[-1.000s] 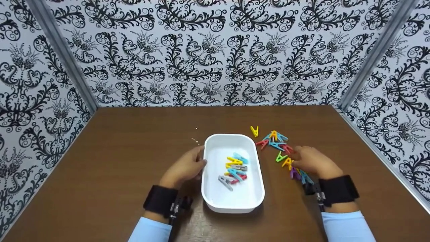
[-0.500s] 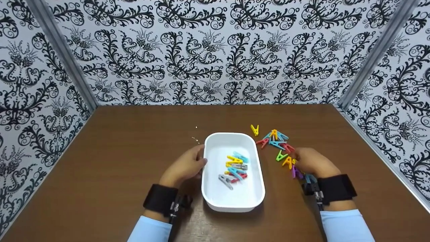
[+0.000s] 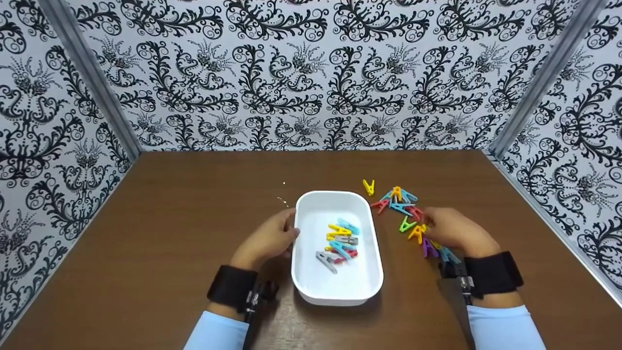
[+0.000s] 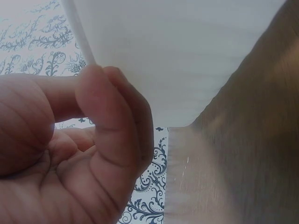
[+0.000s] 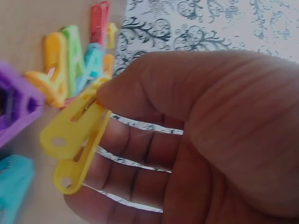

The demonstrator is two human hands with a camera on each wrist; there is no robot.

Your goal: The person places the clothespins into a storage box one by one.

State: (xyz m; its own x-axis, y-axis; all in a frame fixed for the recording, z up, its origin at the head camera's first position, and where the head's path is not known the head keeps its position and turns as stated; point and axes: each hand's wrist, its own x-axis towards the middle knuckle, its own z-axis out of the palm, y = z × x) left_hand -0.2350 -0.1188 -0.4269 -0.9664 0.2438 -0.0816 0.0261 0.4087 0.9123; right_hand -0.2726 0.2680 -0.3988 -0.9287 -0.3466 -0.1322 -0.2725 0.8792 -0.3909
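My left hand [image 3: 269, 240] grips the left rim of a white plastic tub [image 3: 337, 295]; in the left wrist view the thumb and curled fingers [image 4: 114, 112] are at its edge. Inside the tub lie several clothespins in yellow, blue, red and grey. To the right of the tub, my right hand [image 3: 459, 231] is over a scattered pile of clothespins. The right wrist view shows a yellow clothespin [image 5: 65, 137] pinched between thumb and fingers. Close by are a purple clothespin [image 3: 428, 248], an orange clothespin [image 3: 416, 235], a green clothespin [image 3: 407, 224] and a blue clothespin [image 3: 450, 256].
Farther back in the pile are red, blue and orange clothespins, with a single yellow clothespin [image 3: 369, 187] off to its left. Small pale specks mark the brown table [image 3: 194, 218] behind the left hand. Patterned panels [image 3: 311, 87] wall the table at the back and both sides.
The right hand has shifted slightly within the pile, and the purple clothespin beside it has moved a little. The left hand and the tub have stayed in place.
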